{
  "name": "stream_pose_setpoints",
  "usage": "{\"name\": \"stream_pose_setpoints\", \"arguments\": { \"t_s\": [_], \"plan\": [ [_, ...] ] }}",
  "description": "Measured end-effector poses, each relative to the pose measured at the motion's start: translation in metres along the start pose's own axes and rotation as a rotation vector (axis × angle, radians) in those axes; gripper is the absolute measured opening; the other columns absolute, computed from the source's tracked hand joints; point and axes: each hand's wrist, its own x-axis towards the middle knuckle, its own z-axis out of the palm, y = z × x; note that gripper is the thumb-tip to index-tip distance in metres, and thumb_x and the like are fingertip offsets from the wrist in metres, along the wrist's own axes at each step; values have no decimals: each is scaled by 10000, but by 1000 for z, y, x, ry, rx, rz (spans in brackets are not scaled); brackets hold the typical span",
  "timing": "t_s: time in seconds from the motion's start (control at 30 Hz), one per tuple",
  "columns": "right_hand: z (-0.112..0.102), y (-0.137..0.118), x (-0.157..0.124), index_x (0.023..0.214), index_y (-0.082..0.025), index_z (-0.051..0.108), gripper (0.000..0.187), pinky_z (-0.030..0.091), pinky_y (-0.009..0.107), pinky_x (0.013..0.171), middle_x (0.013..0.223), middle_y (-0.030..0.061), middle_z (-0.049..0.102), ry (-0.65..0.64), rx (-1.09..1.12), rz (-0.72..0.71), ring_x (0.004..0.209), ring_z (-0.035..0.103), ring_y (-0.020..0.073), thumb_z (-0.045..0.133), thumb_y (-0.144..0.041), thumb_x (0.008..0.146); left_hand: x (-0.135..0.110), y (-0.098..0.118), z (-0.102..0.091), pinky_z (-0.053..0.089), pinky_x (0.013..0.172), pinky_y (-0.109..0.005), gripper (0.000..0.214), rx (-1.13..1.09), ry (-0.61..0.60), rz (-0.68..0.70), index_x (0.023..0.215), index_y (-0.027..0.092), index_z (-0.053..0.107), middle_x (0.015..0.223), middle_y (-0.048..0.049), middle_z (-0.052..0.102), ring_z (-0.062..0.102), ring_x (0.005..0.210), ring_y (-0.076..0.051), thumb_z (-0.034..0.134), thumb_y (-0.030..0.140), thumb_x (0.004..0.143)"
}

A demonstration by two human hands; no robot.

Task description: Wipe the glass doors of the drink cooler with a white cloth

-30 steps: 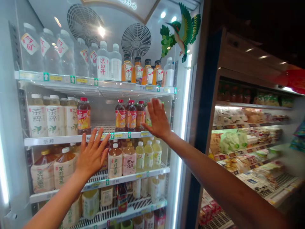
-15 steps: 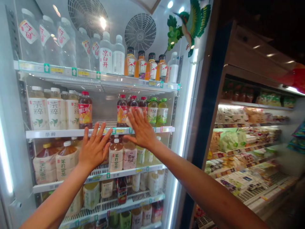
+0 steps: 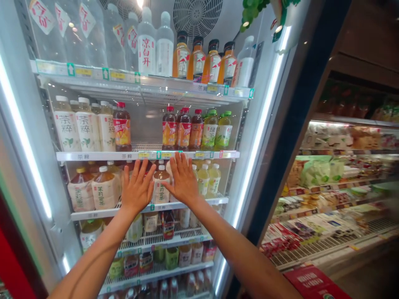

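My left hand (image 3: 137,189) lies flat, fingers spread, against the glass door (image 3: 145,120) of a lit drinks cooler and holds nothing. To its right, my right hand (image 3: 184,182) presses a white cloth (image 3: 168,167) to the glass with its fingers stretched out. Only a pale edge of the cloth shows beside the index finger; the palm hides the rest. Both hands are level with the shelf edge (image 3: 93,156) in the middle of the cooler. Behind the glass, a brown tea bottle (image 3: 161,185) shows between them.
Red-capped bottles (image 3: 169,128) and green-capped bottles (image 3: 211,131) stand inside, above my right hand. Clear water bottles (image 3: 146,45) fill the top shelf. A bright light strip (image 3: 262,120) runs down the cooler's right side. An open chilled display (image 3: 336,199) stands further right, with a red box (image 3: 308,282) below.
My right hand has moved down with the cloth, from in front of the red-capped bottles to below that shelf edge. The left hand stays spread on the glass. The view has tilted down.
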Motion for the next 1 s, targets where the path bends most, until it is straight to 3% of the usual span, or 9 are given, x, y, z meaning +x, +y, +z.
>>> {"name": "stream_pose_setpoints", "arguments": {
  "t_s": [0.1,0.2,0.33,0.4,0.57,0.63,0.83,0.9,1.0],
  "plan": [
    [-4,-3,16,1636,-140,-197,1037,90,671,1296,1743,155,-29,39,-7,87,1612,-70,341,472,-614,1001,-1,0,1,-18,1337,-511,770,-1,11,-3,1645,315,149,1720,-21,122,54,1613,-219,542,288,983],
    [20,-24,-37,1665,-129,-77,961,187,674,1278,1724,189,148,67,9,-15,1612,123,360,443,-605,1012,-4,1,4,-21,1336,-500,762,5,31,-5,1642,296,176,1718,-31,142,54,1615,-217,550,273,979],
    [46,-41,-103,1655,-196,237,741,305,440,1284,1602,94,487,97,12,-241,1525,402,230,382,-590,1045,-9,1,8,-8,1337,-489,742,10,64,5,1636,279,211,1713,-39,176,63,1618,-217,553,273,977],
    [39,-32,-87,1646,-169,261,717,256,424,1301,1631,98,445,112,-4,-244,1558,337,223,361,-570,1060,-10,1,8,8,1337,-496,728,12,76,8,1632,272,232,1710,-44,194,77,1618,-221,552,273,978],
    [1,2,5,1672,-122,62,924,108,629,1300,1744,168,63,167,-88,27,1619,-5,353,494,-601,1010,-9,0,7,28,1335,-504,716,7,88,17,1624,264,267,1709,-50,208,91,1620,-228,567,271,973],
    [3,0,-3,1678,-185,65,940,119,645,1292,1748,150,21,201,-102,39,1617,-2,363,526,-626,988,-9,0,7,29,1334,-507,719,0,90,15,1623,261,271,1710,-52,206,90,1621,-231,573,267,970],
    [37,-21,-108,1678,-200,28,842,195,524,1306,1750,76,-61,292,-123,-89,1625,-43,258,397,-599,1035,-10,0,8,38,1334,-512,708,-19,97,9,1619,264,283,1706,-52,228,111,1619,-230,569,270,971],
    [30,-9,-93,1676,-166,34,855,196,562,1298,1750,107,-50,293,-136,-36,1625,-31,291,418,-579,1033,-9,0,8,47,1333,-511,707,-23,106,6,1619,270,281,1705,-49,233,122,1618,-229,568,275,972],
    [3,18,-36,1672,-133,4,922,194,654,1273,1746,171,-7,281,-124,126,1617,0,371,471,-582,1016,-8,1,8,48,1332,-516,703,-30,121,6,1618,270,286,1706,-49,233,130,1617,-232,567,274,973]
  ]
}}
